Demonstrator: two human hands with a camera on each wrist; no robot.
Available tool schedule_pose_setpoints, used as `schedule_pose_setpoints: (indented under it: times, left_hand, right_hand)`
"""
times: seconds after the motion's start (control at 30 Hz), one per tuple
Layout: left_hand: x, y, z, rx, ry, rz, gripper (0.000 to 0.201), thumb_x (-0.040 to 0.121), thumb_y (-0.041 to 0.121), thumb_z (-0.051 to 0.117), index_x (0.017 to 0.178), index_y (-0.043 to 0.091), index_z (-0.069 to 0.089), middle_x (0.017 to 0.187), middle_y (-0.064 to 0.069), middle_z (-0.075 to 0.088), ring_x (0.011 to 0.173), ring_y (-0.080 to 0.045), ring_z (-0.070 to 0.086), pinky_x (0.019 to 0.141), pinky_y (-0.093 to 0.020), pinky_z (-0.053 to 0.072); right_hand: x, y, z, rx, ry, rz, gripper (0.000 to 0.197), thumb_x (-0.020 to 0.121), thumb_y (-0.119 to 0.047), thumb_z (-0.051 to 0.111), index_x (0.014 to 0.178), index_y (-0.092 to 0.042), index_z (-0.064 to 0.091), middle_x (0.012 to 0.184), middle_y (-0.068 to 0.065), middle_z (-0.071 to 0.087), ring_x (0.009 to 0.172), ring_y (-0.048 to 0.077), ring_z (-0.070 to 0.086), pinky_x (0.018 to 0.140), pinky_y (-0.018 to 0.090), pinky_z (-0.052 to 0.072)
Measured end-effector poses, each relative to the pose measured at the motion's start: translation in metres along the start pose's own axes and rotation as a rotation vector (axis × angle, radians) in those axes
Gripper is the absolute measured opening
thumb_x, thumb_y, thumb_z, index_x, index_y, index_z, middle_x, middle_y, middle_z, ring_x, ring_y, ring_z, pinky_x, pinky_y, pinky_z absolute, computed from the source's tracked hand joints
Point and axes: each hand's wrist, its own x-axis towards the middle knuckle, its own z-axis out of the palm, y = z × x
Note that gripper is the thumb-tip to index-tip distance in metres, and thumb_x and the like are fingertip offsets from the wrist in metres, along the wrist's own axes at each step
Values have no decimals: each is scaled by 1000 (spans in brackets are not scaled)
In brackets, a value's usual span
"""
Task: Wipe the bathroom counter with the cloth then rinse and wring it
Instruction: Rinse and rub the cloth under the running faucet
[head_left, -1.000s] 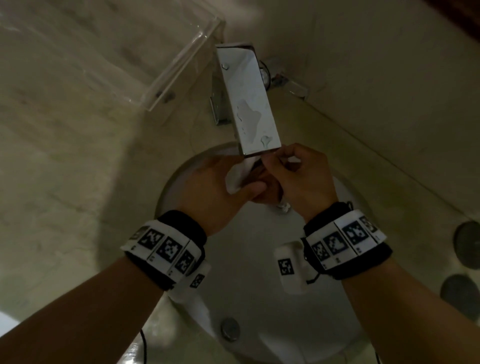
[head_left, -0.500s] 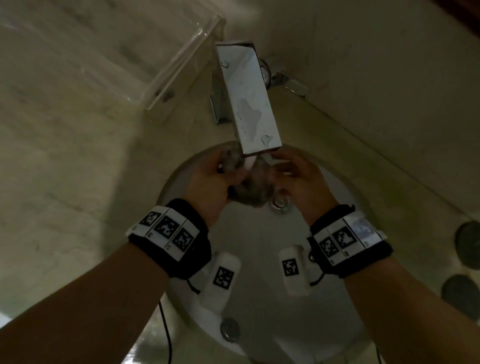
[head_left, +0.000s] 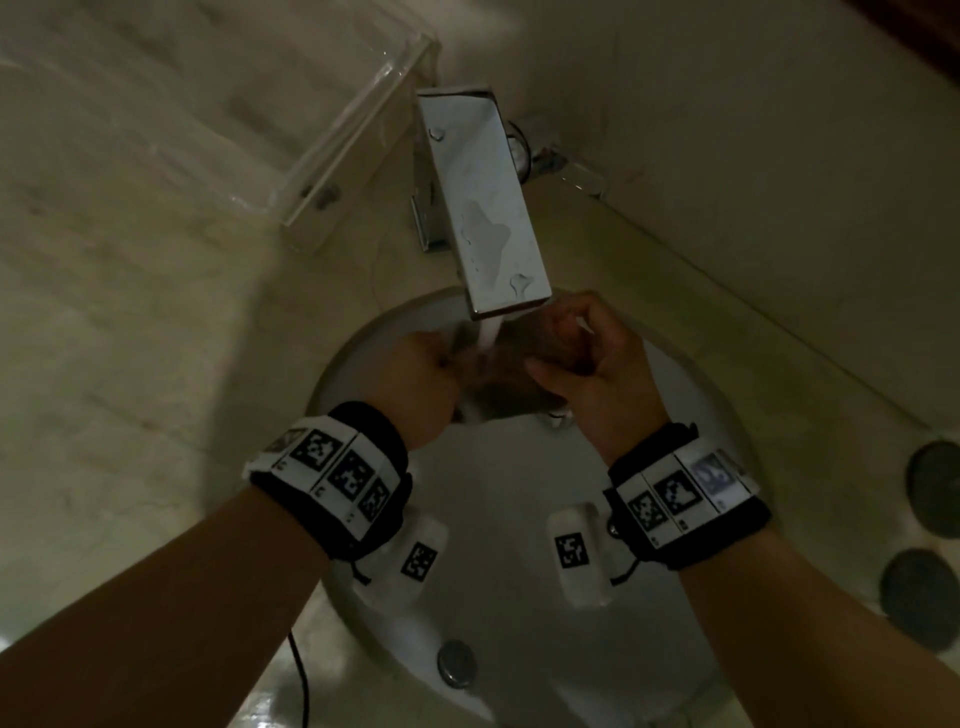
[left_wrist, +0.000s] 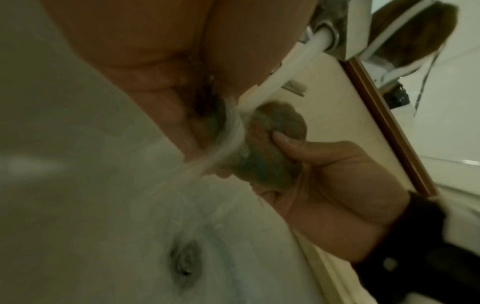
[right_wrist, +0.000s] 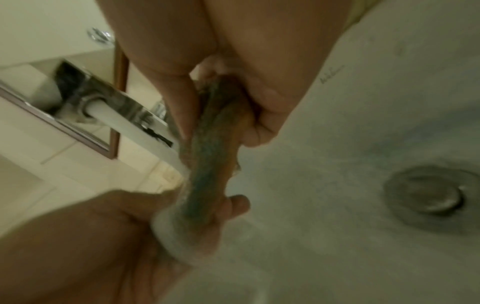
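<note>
A wet brownish cloth (head_left: 504, 389) with blue-green streaks is stretched between both hands over the white sink basin (head_left: 519, 519). Water (head_left: 488, 335) runs from the flat chrome faucet (head_left: 483, 208) onto it. My left hand (head_left: 441, 358) grips the cloth's left end, fingers curled round it. My right hand (head_left: 561, 353) grips the right end. In the left wrist view the right thumb (left_wrist: 285, 139) presses into the bunched cloth (left_wrist: 272, 144). In the right wrist view the cloth (right_wrist: 210, 154) runs as a twisted roll from my right hand (right_wrist: 221, 115) to my left hand (right_wrist: 202, 216).
The drain plug (right_wrist: 428, 191) lies in the basin below the hands. A clear acrylic tray (head_left: 337, 156) stands on the marble counter (head_left: 130, 364) at the back left. Two dark round discs (head_left: 935, 488) lie on the counter at the right. A metal knob (head_left: 456, 662) sits at the basin's near rim.
The hands have drawn apart from a tight clasp, and the cloth now stretches between them under the running water. The right hand has risen slightly toward the spout.
</note>
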Motion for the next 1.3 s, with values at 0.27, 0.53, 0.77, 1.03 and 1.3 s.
schedule_pose_setpoints:
  times: [0.27, 0.53, 0.77, 1.03, 1.3]
  left_hand:
    - [2, -4, -1, -526, 0, -89, 22, 92, 17, 63, 107, 2, 72, 112, -24, 70, 102, -36, 66, 97, -60, 48]
    - [2, -5, 2, -388, 101, 103, 23, 93, 18, 59, 109, 26, 74, 109, 1, 74, 103, -19, 69, 95, -47, 53]
    - [-21, 16, 3, -245, 36, 218, 22, 93, 13, 61, 113, 15, 70, 91, -7, 75, 76, -18, 71, 65, -21, 60]
    - [-12, -1, 9, -414, 46, 102, 50, 83, 11, 75, 127, 19, 52, 102, 0, 57, 74, -14, 69, 63, -37, 63]
    - [-7, -6, 13, -475, -78, -134, 31, 99, 36, 48, 91, 13, 68, 88, -9, 73, 88, -26, 69, 87, -39, 52]
  right_hand:
    - [3, -1, -5, 41, -21, 53, 55, 75, 3, 69, 126, -16, 56, 122, 8, 65, 113, 17, 61, 94, 35, 51]
    - [7, 3, -6, -32, 76, 208, 44, 76, 3, 74, 115, -10, 61, 99, 19, 67, 87, 17, 65, 83, 32, 56]
    - [5, -16, 19, -74, -61, 179, 39, 77, -48, 70, 98, -15, 70, 89, -1, 74, 80, 9, 70, 67, 25, 54]
    - [7, -20, 19, -185, -27, 48, 9, 93, -24, 59, 86, -29, 62, 85, -9, 65, 77, -4, 63, 72, 15, 49]
    - [-3, -37, 15, -364, -54, -73, 5, 92, -23, 61, 95, -27, 61, 82, -19, 61, 73, -10, 59, 61, 5, 45]
